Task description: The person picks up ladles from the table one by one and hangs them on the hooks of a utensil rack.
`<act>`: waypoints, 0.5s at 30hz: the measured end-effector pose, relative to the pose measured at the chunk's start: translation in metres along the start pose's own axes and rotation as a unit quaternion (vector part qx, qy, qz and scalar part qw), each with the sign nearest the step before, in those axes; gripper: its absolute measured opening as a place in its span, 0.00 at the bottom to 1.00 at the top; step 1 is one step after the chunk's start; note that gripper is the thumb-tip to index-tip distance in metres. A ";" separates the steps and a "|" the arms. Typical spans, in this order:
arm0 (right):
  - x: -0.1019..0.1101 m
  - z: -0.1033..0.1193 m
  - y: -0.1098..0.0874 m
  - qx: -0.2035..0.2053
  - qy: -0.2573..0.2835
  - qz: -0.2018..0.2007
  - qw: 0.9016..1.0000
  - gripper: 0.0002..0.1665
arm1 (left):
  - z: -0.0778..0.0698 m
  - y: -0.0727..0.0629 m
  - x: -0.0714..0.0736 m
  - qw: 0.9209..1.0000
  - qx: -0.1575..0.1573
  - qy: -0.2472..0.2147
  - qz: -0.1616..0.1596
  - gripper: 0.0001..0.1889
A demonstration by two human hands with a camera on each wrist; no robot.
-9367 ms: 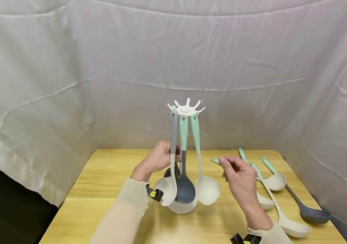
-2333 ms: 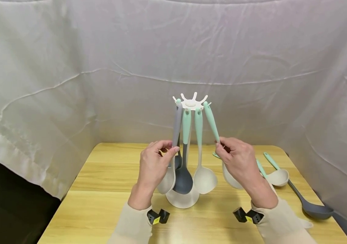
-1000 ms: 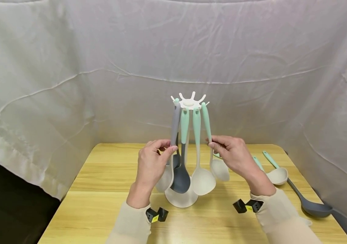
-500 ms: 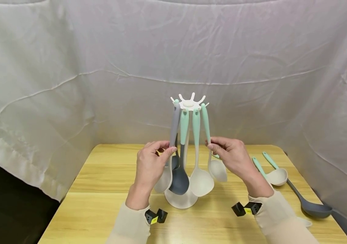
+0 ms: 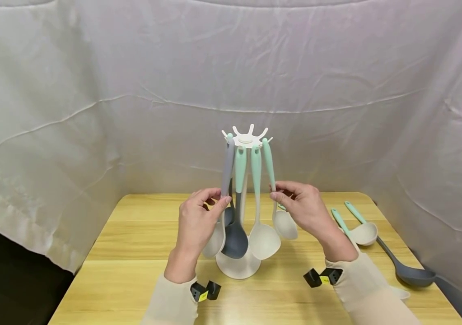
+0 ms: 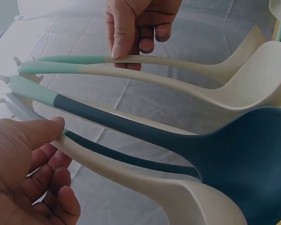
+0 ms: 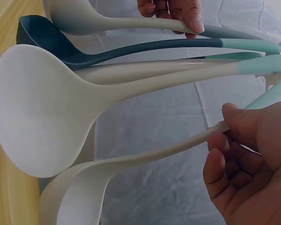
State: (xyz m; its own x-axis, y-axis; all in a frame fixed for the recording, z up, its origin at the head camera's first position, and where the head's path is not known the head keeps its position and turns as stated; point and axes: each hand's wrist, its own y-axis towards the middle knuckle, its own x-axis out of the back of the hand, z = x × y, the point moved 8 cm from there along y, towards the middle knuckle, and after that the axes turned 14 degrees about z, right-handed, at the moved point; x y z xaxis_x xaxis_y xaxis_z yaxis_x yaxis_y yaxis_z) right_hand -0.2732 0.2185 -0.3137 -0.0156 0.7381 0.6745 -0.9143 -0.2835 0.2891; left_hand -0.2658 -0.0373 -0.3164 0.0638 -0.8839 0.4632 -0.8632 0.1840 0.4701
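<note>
A white stand with a ring of hooks (image 5: 245, 139) holds several hanging ladles. With thumb and fingers my left hand (image 5: 196, 222) pinches a white ladle with a grey handle (image 5: 227, 169), just where grey meets white. On the stand's right side, my right hand (image 5: 305, 208) pinches the neck of a white ladle with a mint handle (image 5: 268, 158); its top end is at a hook. Between the hands hang a dark ladle with a mint handle (image 5: 235, 241) and another white ladle (image 7: 42, 110). Behind them, a second dark ladle (image 6: 131, 156) is partly hidden.
On the table's right side lie a white ladle (image 5: 365, 234), a dark ladle (image 5: 414, 275) and a mint-handled one (image 5: 339, 219) mostly hidden under my right sleeve. A mint handle tip (image 5: 281, 206) shows behind my right hand. Pale cloth (image 5: 231, 67) surrounds the wooden table (image 5: 133, 280).
Since the earliest frame, my left hand went from behind the stand to the grey handle, and a mint-handled ladle came onto the stand's right. Lately its bowl swung inward; both hands kept their pinch.
</note>
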 end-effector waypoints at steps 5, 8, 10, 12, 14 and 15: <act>0.000 0.001 -0.001 -0.001 -0.007 -0.009 1.000 0.14 | 0.001 -0.001 -0.001 1.000 0.004 -0.001 0.002 0.10; 0.002 0.000 -0.002 -0.007 -0.011 -0.011 1.000 0.16 | 0.001 -0.002 -0.001 1.000 0.005 -0.001 0.002 0.09; 0.003 -0.001 -0.004 -0.012 -0.009 -0.013 1.000 0.17 | 0.001 -0.001 -0.002 1.000 0.006 -0.001 0.003 0.09; 0.006 -0.003 -0.006 -0.016 -0.003 -0.020 1.000 0.17 | 0.001 -0.001 -0.002 1.000 0.006 -0.002 0.004 0.09; 0.009 -0.005 -0.010 -0.020 0.005 -0.030 0.999 0.17 | 0.002 -0.001 -0.002 1.000 0.007 -0.004 0.005 0.09; 0.011 -0.006 -0.013 -0.021 0.008 -0.036 0.999 0.17 | 0.002 -0.001 -0.002 1.000 0.006 -0.005 0.005 0.09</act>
State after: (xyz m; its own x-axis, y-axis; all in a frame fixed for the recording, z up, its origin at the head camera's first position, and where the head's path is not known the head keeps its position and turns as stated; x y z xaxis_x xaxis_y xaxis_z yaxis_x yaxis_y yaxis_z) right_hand -0.2644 0.2342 -0.3137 0.0447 0.7657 0.6416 -0.9293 -0.2038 0.3080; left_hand -0.2663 -0.0361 -0.3192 0.0498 -0.8861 0.4609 -0.8702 0.1880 0.4555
